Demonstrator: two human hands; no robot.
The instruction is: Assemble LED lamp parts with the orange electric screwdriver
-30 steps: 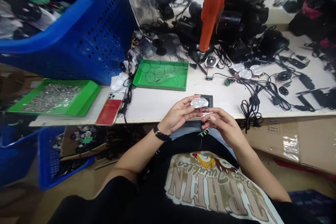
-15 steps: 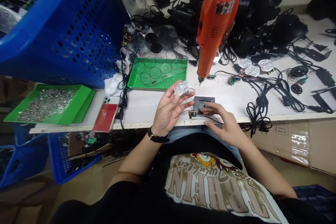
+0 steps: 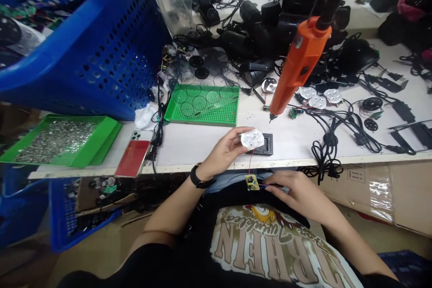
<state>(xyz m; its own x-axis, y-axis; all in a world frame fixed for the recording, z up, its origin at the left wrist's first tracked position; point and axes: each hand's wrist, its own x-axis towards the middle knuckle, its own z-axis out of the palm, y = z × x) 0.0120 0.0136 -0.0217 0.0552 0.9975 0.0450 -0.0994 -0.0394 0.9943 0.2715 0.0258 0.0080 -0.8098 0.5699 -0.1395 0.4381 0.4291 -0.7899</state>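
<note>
1. While the left hand (image 3: 224,153) grips a white plate (image 3: 252,138) between thumb and fingers, just above the bench (image 3: 202,144), the right hand (image 3: 300,191) lies lower and to its right, fingers closed on a blue wire (image 3: 266,185).
2. Change recorded: the plate no longer rests on the open left hand as it did a moment ago; it is now firmly held. The right hand has left the black holder (image 3: 265,144) and drawn back past the bench edge.
3. A small circuit board (image 3: 252,182) now hangs below the left hand on a red wire (image 3: 250,162), just left of the right hand's fingertips and off the bench. Earlier it lay at the bench edge. Plate and board are therefore both lifted clear of the holder.
4. The holder sits on the bench just right of the left hand, touching neither hand.
5. An orange electric screwdriver (image 3: 297,67) hangs beyond the right hand, now tilted rather than upright, its tip apart from the plate.
6. Left of the left hand lie a phone (image 3: 133,157), a green tray (image 3: 202,122) and a blue basket (image 3: 101,54). Three white plates (image 3: 317,99) lie beyond the right hand.
</note>
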